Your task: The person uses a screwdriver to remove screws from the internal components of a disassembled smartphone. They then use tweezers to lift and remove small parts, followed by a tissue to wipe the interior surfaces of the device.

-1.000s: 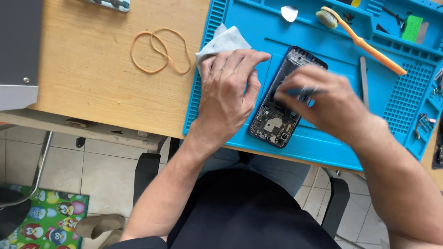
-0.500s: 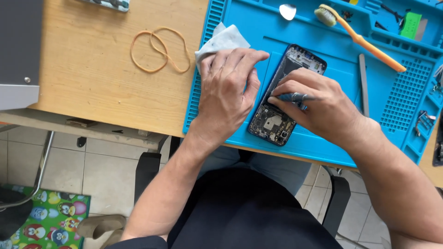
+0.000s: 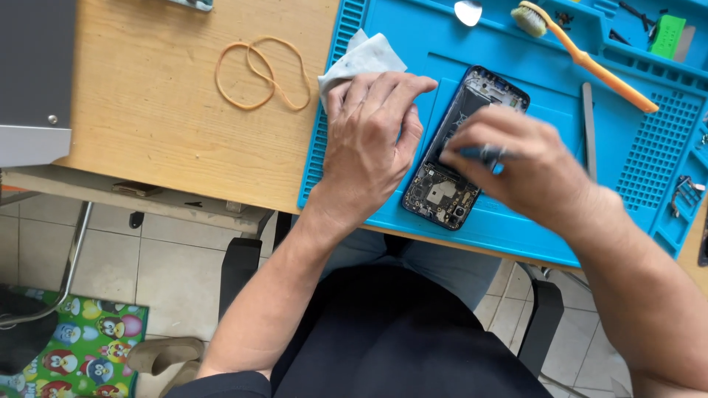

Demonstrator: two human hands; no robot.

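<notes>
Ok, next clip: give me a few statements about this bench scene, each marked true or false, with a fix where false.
1. The opened phone lies on the blue repair mat, its circuit board exposed. True.
2. The left hand rests flat on a folded cloth beside the phone. True.
3. The right hand is empty. False: it holds a small dark tool over the phone; the hand is blurred.
4. The rubber bands lie on the blue mat. False: they lie on the bare wooden table.
5. The orange-handled brush is held in the left hand. False: it lies untouched at the mat's far edge.
</notes>
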